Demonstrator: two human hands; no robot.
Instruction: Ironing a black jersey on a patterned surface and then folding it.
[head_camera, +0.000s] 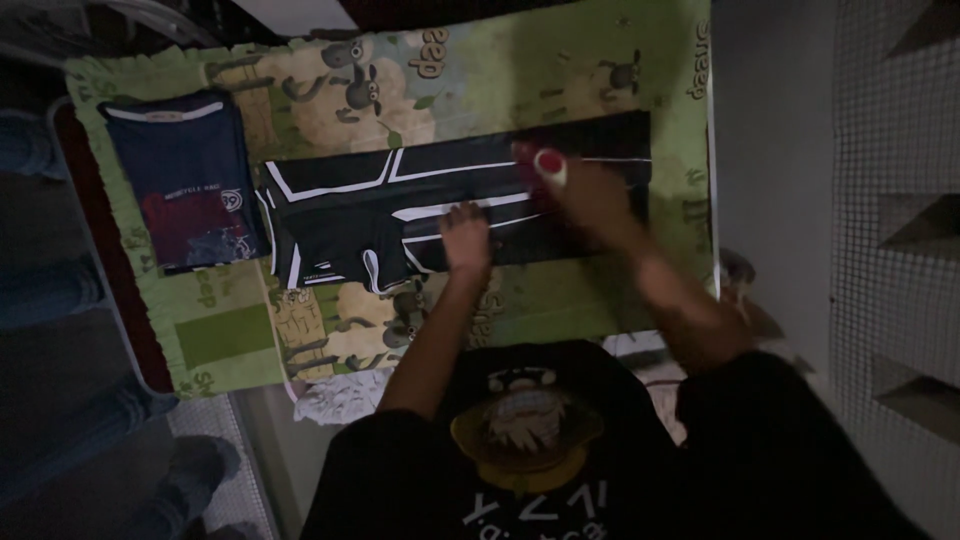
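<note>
Black trousers (400, 215) with white stripes are laid flat across a green cartoon sheet (560, 80), near its middle. The left hand (466, 238) is pressed flat on the trousers, fingers together. The right hand (575, 190) is blurred over the trousers' right part; a red object (549, 165) is seen at it, grip not discernible. A folded navy shirt (185, 190) lies to the left.

I have one view only, from the head camera, looking almost straight down over my own chest and arms. It sits fairly high above the bed (560, 80), taking in its whole green sheet and some floor beside it.
</note>
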